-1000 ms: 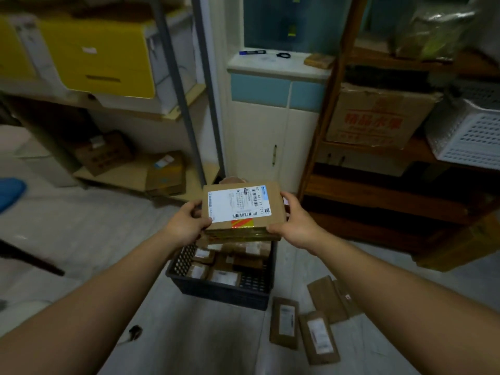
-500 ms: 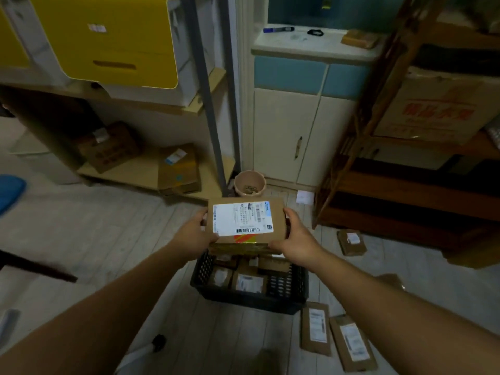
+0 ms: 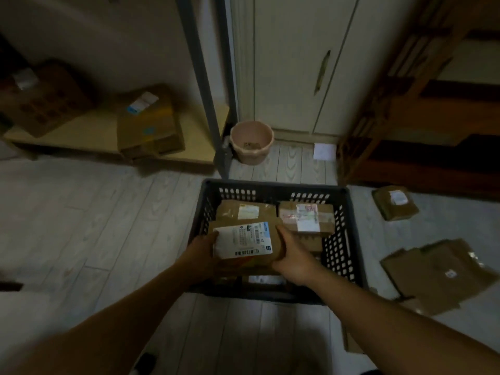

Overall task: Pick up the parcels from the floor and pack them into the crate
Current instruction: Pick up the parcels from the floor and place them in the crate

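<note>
In the crate, near-left corner: the held parcel (image 3: 243, 240), a brown carton with a big white shipping label facing up, sits low over this part of the crate (image 3: 273, 185). Whether it rests on what lies under it cannot be told.
Parcel's left end: the left hand (image 3: 201, 251) grasps it, thumb on top at the label's edge, fingers hidden beneath.
Parcel's right end: the right hand (image 3: 290, 253) grasps it, curled round the carton's edge.
Crate itself: black plastic with perforated walls, standing on the pale plank floor (image 3: 94, 226) straight ahead.
Crate, back left: a back-left parcel (image 3: 243, 211), brown with a pale label, lies flat just beyond the held one.
Crate, back right: a back-right parcel (image 3: 305, 216), brown with tape and a white label, lies flat beside it. More cardboard shows below it.
Floor, far right: a small parcel (image 3: 395, 203) with a white label lies near the foot of the wooden shelf (image 3: 405, 104), apart from the crate.
Floor, near right: several flat parcels (image 3: 438, 274) overlap in a loose heap, one bearing a small white label.
Behind the crate: a pink bucket (image 3: 251, 142) stands by a grey metal post (image 3: 200, 77), in front of a white cupboard (image 3: 297, 63).
Low shelf, left: two cardboard boxes (image 3: 150, 123), blurred.
</note>
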The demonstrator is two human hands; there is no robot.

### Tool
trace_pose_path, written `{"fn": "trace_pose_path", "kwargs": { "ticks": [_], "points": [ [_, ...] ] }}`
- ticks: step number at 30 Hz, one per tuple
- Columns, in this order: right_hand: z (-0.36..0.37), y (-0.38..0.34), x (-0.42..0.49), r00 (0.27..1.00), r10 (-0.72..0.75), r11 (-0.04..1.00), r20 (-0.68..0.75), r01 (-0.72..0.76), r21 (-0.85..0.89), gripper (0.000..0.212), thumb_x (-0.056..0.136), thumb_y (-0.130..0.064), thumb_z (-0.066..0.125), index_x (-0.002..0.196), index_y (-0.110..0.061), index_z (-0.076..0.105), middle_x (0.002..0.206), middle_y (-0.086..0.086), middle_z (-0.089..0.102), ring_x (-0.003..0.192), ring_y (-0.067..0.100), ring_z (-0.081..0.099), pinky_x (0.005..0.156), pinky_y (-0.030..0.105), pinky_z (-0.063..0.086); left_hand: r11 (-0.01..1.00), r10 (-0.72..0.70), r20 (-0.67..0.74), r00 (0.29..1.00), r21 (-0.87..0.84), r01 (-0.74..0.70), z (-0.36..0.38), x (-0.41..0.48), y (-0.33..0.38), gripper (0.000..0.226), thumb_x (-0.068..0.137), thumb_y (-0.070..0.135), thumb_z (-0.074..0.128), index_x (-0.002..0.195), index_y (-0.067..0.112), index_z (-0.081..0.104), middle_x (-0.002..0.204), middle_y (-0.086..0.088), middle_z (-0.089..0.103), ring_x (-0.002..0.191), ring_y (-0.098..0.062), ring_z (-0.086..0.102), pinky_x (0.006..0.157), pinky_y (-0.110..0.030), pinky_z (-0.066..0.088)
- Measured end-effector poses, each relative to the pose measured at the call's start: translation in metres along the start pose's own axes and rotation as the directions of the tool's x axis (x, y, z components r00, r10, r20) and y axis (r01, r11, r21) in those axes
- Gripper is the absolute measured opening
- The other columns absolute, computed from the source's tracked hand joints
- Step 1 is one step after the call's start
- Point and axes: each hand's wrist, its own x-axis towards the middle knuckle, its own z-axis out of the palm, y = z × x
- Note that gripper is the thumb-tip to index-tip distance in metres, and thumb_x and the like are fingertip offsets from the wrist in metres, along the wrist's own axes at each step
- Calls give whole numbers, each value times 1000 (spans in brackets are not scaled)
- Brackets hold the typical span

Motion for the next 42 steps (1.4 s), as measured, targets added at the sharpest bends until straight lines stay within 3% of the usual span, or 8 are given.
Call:
{"fn": "trace_pose_path", "kwargs": {
  "ticks": [7,14,19,24,29,34,37,42],
  "points": [
    [73,125,102,998,51,994,27,-48,-100,103,47,-70,74,136,-50,27,135,1,48,122,22,51,100,40,49,986,-62,-42,997,154,68,64,115,-74,71,87,32,62,145,16,25,148,-11,33,133,-28,40,109,-39,38],
    [93,148,130,997,81,983,9,-78,-168,91,73,-40,77,145,-39,21,140,8,44,124,26,50,101,29,42,945,22,38,999,324,-33,87,159,-108,75,88,33,60,149,19,18,157,-11,4,142,-32,21,117,-40,25],
    [92,142,142,996,87,972,-15,-88,-217,84,82,-37,69,146,-40,16,134,14,36,123,36,46,101,34,39,943,61,-13,998,328,-53,83,168,-111,66,91,29,56,148,16,24,158,-11,10,143,-31,21,117,-40,24],
    [98,135,149,988,154,960,-6,-151,-236,88,78,-41,72,146,-34,15,135,13,34,123,34,44,102,37,39,888,63,12,998,456,-61,77,178,-114,78,87,49,55,148,13,21,156,-14,16,143,-29,19,118,-39,22],
    [75,98,136,983,182,961,25,-172,-215,94,67,-54,76,143,-44,21,149,5,28,132,29,39,106,40,37,915,81,18,997,394,-82,53,154,-84,71,80,42,67,140,16,37,146,-8,35,135,-26,33,113,-41,31],
    [9,19,64,968,249,944,-24,-248,-219,60,77,-45,69,130,-28,47,126,-1,49,105,18,55,90,31,49,929,58,-40,998,369,-39,-6,79,-24,63,84,32,64,139,17,38,142,-10,39,133,-29,34,112,-46,31],
    [-41,-33,2,950,295,926,-107,-311,-212,71,69,-56,67,130,-23,50,126,2,54,108,22,57,97,37,48,935,79,-1,997,347,-74,-51,20,18,49,84,35,63,128,19,48,132,-10,48,125,-29,44,107,-47,37],
    [-120,-124,-117,917,324,902,-232,-374,-218,57,87,-36,65,136,-13,47,137,11,52,120,26,53,98,28,42,903,164,96,982,386,-189,-114,-76,105,37,86,30,62,120,17,55,125,-7,57,115,-22,54,99,-36,45]
  ]
}}
